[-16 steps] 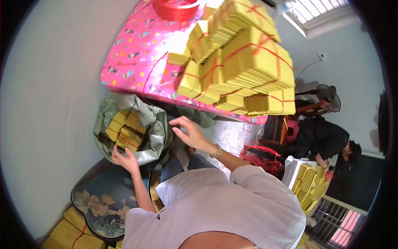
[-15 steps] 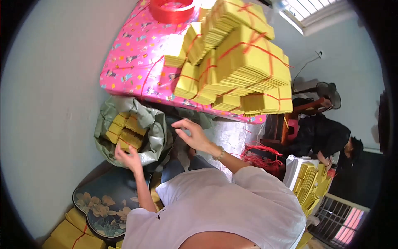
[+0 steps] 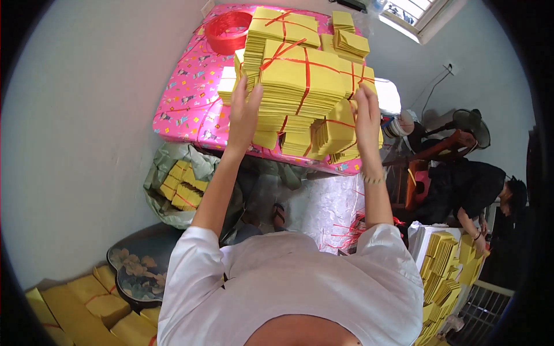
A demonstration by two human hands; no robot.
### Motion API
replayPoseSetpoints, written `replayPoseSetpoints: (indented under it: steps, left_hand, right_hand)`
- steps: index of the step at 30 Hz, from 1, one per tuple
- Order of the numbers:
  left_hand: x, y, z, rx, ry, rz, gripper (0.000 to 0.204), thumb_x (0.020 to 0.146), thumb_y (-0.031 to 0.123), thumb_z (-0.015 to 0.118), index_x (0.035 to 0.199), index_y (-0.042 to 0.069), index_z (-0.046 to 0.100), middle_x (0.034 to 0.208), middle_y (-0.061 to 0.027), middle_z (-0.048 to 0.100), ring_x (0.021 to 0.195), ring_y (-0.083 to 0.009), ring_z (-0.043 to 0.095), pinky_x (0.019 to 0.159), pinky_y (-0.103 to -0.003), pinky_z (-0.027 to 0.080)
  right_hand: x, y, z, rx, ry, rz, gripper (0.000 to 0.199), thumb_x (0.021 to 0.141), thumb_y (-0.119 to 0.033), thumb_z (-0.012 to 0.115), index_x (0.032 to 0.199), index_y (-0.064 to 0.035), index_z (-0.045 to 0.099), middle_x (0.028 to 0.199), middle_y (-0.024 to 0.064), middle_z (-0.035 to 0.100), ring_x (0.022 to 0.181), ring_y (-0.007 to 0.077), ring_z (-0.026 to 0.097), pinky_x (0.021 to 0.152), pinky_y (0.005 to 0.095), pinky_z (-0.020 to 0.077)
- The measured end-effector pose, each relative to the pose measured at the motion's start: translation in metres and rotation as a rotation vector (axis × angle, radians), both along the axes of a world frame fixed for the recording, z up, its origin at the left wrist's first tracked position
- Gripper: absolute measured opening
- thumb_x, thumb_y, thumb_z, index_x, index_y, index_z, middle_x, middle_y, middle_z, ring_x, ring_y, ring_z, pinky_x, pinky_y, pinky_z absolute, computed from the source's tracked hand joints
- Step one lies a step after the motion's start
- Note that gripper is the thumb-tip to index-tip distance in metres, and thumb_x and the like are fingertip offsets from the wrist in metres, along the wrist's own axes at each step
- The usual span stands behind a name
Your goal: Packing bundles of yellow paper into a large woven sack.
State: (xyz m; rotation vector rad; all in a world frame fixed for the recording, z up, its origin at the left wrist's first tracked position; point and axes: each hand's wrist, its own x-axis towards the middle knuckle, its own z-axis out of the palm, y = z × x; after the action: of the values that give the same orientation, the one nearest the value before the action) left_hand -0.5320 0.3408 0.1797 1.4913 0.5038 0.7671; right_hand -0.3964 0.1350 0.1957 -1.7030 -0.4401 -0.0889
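Observation:
Bundles of yellow paper envelopes, or similar folded paper, tied with red plastic string, are piled on a pink patterned surface. My left hand [image 3: 244, 115] reaches up at the left side of a large tied bundle [image 3: 303, 78], fingers stretched and apart. On the other side, my right hand [image 3: 367, 112] is raised beside a smaller bundle [image 3: 353, 78], its fingers extended. Whether either hand touches the paper is hard to make out. An open green-grey sack [image 3: 158, 202] below holds several small yellow bundles [image 3: 184, 184].
A roll of red string [image 3: 226, 36] lies on the pink-covered table [image 3: 182, 98]. A dark flowered seat [image 3: 138, 265] and more yellow bundles [image 3: 101, 300] are at lower left. A person in black [image 3: 470, 181] bends over yellow paper stacks [image 3: 441, 265] at right, near a fan [image 3: 473, 127].
Both hands have moved up from around the sack to either side of the piled bundles. My view has shifted toward the table; the person at right has an arm lower over the stacks.

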Motion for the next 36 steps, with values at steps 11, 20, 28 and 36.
replayPoseSetpoints:
  steps: [11, 20, 28, 36]
  left_hand:
    - [0.034, -0.006, -0.001, -0.349, -0.06, -0.191, 0.065, 0.089, 0.042, 0.056, 0.132, -0.004, 0.039, 0.125, -0.0132, 0.05, 0.116, -0.0193, 0.045, 0.099, -0.029, 0.032]
    - [-0.036, -0.041, -0.012, -0.526, -0.394, 0.123, 0.039, 0.086, 0.029, 0.059, 0.115, 0.004, 0.051, 0.106, -0.0057, 0.057, 0.096, -0.0133, 0.053, 0.081, -0.028, 0.043]
    - [-0.119, -0.054, -0.042, -0.739, -0.689, 0.499, 0.043, 0.089, 0.034, 0.048, 0.119, 0.003, 0.05, 0.117, -0.0042, 0.057, 0.11, -0.016, 0.052, 0.094, -0.032, 0.038]
    - [-0.207, -0.008, -0.09, -0.785, -0.738, 0.852, 0.042, 0.09, 0.036, 0.048, 0.12, 0.006, 0.05, 0.118, -0.0029, 0.057, 0.112, -0.0155, 0.051, 0.095, -0.032, 0.038]
  right_hand:
    - [0.01, 0.033, -0.003, 0.027, 0.365, 0.273, 0.053, 0.091, -0.04, 0.051, 0.123, 0.0025, 0.047, 0.12, 0.0099, 0.052, 0.112, 0.0181, 0.044, 0.097, 0.0309, 0.0308]
    - [-0.078, 0.03, 0.026, 0.087, 0.036, 0.319, 0.04, 0.093, -0.021, 0.05, 0.124, 0.0016, 0.044, 0.118, 0.0085, 0.049, 0.107, 0.0154, 0.045, 0.096, 0.0306, 0.0343]
    - [-0.144, 0.075, 0.042, -0.097, -0.102, 0.629, 0.05, 0.079, -0.013, 0.068, 0.121, -0.0002, 0.045, 0.112, 0.0094, 0.048, 0.104, 0.02, 0.045, 0.093, 0.0317, 0.0356]
    - [-0.208, 0.18, 0.012, -0.427, -0.021, 0.992, 0.1, 0.064, -0.021, 0.081, 0.139, 0.0035, 0.018, 0.134, 0.0217, 0.027, 0.129, 0.0306, 0.025, 0.108, 0.0398, 0.0224]
